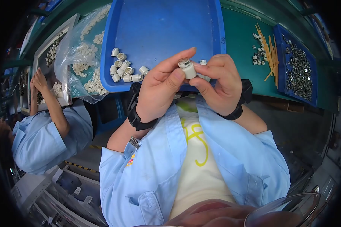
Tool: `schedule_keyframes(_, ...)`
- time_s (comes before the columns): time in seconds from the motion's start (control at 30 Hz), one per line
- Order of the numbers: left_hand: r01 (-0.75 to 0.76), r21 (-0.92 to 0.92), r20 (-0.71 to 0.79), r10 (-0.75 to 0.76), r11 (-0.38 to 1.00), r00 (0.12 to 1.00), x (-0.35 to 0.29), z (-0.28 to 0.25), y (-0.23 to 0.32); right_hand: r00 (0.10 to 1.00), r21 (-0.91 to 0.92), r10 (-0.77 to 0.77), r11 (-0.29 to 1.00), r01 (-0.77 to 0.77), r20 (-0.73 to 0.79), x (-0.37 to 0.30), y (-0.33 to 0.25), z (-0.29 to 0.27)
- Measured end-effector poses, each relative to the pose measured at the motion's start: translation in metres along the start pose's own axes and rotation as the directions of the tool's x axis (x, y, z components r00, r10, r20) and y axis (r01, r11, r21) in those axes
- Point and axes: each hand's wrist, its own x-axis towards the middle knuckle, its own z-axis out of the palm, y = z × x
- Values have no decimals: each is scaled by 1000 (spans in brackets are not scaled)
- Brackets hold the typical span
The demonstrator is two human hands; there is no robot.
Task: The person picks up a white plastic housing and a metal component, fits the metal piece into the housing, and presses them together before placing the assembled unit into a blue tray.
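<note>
Over the near edge of a blue tray [166, 26], both of my hands meet at one white ceramic lamp socket [188, 71] with a metal top. My left hand [158, 87] is closed on it, thumb along its side and forefinger stretched behind. The right hand [224, 85] pinches at the socket's right side with thumb and forefinger. White pieces [203, 62] show behind the right fingers; whether that hand touches them I cannot tell. Several similar white sockets [121, 68] lie in the tray's near left corner, some on their sides.
Right of the tray are thin wooden sticks [271, 56], small white and metal parts [258, 56], and a blue bin [280, 81] of small metal parts. To the left, a clear plastic bag [70, 56] holds white parts. Beyond it, a co-worker's hands [40, 80] work over a grey-rimmed tray [69, 92].
</note>
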Motion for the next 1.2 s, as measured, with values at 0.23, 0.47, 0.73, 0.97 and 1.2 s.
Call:
schedule_keyframes(0.23,-108,118,0,109,987,994,1,2,2,986,174,164,972,-159,-15,4,-1,-4)
schedule_keyframes(0.47,-113,311,77,93,944,993,-3,-1,2,919,313,233,889,-334,317,17,-4,-12)
schedule_keyframes(0.73,-109,265,-88,136,958,987,-7,6,-6,936,361,291,866,-346,198,6,-4,-2)
schedule_keyframes(0.97,-281,412,36,293,866,955,-7,-2,-11,938,328,269,885,-330,217,5,-10,-4)
schedule_keyframes(1.2,-366,433,105,356,824,928,-9,-3,-16,938,346,258,879,-327,230,-5,-4,-1)
